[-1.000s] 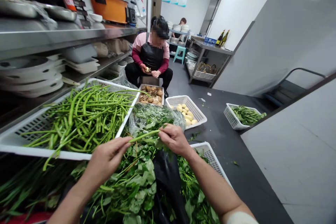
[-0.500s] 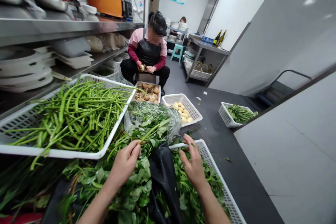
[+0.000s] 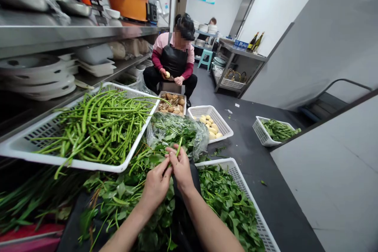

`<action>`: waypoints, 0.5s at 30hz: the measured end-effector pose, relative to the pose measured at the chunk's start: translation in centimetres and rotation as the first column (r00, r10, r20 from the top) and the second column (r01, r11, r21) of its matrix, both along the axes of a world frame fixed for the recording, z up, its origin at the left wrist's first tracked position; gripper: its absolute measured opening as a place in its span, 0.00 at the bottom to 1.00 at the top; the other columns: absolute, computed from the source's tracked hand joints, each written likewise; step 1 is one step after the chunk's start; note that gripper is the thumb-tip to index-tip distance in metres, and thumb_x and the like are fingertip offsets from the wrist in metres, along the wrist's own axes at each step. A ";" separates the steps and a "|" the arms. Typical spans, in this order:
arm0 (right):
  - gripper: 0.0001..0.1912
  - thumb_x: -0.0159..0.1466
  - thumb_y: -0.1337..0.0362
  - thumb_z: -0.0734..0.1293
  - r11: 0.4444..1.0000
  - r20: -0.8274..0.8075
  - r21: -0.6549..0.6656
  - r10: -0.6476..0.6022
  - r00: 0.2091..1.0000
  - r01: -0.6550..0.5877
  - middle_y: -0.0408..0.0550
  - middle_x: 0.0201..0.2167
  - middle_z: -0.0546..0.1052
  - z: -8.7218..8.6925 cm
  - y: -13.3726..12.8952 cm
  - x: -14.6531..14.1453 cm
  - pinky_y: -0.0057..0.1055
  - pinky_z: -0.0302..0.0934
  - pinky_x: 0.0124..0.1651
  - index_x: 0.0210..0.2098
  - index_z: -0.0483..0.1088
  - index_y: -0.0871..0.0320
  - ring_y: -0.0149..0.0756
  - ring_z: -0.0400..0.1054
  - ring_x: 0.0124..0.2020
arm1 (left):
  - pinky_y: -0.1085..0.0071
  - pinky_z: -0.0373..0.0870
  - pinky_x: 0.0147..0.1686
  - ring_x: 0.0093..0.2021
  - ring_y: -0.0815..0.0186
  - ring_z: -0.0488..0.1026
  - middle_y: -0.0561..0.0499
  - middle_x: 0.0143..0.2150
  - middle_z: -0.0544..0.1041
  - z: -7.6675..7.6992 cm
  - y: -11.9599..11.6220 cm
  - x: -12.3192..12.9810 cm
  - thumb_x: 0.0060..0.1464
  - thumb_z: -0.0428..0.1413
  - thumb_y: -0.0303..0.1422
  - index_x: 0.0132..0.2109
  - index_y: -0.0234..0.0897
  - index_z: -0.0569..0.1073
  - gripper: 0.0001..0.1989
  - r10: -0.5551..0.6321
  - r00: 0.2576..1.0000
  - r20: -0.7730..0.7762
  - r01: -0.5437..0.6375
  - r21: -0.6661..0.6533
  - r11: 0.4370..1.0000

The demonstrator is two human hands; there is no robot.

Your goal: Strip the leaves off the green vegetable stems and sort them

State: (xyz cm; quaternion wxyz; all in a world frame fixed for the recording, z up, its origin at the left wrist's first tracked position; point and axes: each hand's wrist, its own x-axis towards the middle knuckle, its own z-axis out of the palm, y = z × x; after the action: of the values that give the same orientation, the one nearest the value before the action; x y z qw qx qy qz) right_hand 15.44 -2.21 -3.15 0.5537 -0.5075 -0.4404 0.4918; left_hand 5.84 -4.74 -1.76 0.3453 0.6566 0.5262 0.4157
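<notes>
A green stem (image 3: 179, 146) is pinched between my two hands, which meet in front of me above a black cloth or apron. My left hand (image 3: 159, 179) grips its lower end with fingers closed. My right hand (image 3: 180, 167) closes on the stem a little higher, its top sticking up past the fingers. Beneath and around my left arm lies a heap of leafy greens (image 3: 124, 197). To the left, a white basket (image 3: 121, 168) holds many long green stems (image 3: 103, 126). At my right, another white basket (image 3: 251, 199) is filled with leaves (image 3: 230, 201).
Ahead, a person (image 3: 174, 55) sits peeling a potato behind a basket of unpeeled potatoes (image 3: 174, 102). Peeled potatoes (image 3: 211, 126) lie in a basket beside it. A plastic bag of greens (image 3: 177, 130) is nearer. Steel shelves (image 3: 73, 35) line the left; a greens basket (image 3: 264, 134) stands right.
My right hand has moved left from over the leaf basket and closed on the stem beside my left hand. The stem's leafy tip no longer shows on it. The view has shifted slightly.
</notes>
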 end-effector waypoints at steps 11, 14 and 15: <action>0.25 0.64 0.49 0.53 0.926 0.281 0.088 0.329 0.901 -0.366 0.41 0.16 0.67 2.9 2.6 1.0 0.27 0.59 0.33 0.17 0.60 0.57 0.29 0.61 0.22 | 0.67 0.70 0.29 0.23 0.65 0.71 0.51 0.21 0.73 4.4 5.9 -1.5 0.49 0.49 0.47 0.35 0.33 0.75 0.22 -0.129 0.951 0.281 0.214 -0.298 0.930; 0.26 0.64 0.48 0.52 0.943 0.225 0.097 0.290 0.930 -0.318 0.41 0.16 0.66 2.5 1.7 -0.2 0.27 0.58 0.31 0.17 0.59 0.56 0.29 0.61 0.21 | 0.73 0.63 0.18 0.15 0.72 0.64 0.53 0.21 0.73 4.1 6.8 -0.8 0.49 0.51 0.43 0.30 0.33 0.73 0.16 -0.016 0.903 0.429 0.186 -0.356 0.916; 0.25 0.65 0.50 0.52 0.950 0.254 0.092 0.269 0.929 -0.300 0.41 0.16 0.66 1.9 1.0 -0.6 0.26 0.58 0.30 0.18 0.59 0.56 0.29 0.61 0.21 | 0.74 0.64 0.19 0.17 0.72 0.66 0.52 0.23 0.74 4.0 7.2 -0.8 0.50 0.51 0.40 0.28 0.34 0.71 0.13 0.080 0.879 0.470 0.115 -0.372 0.921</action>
State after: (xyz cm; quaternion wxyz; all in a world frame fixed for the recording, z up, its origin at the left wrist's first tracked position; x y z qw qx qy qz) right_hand 14.85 -1.24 -1.22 0.4514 -0.4565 -0.6034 0.4730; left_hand 4.99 2.42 2.27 0.5912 0.4570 0.4909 0.4480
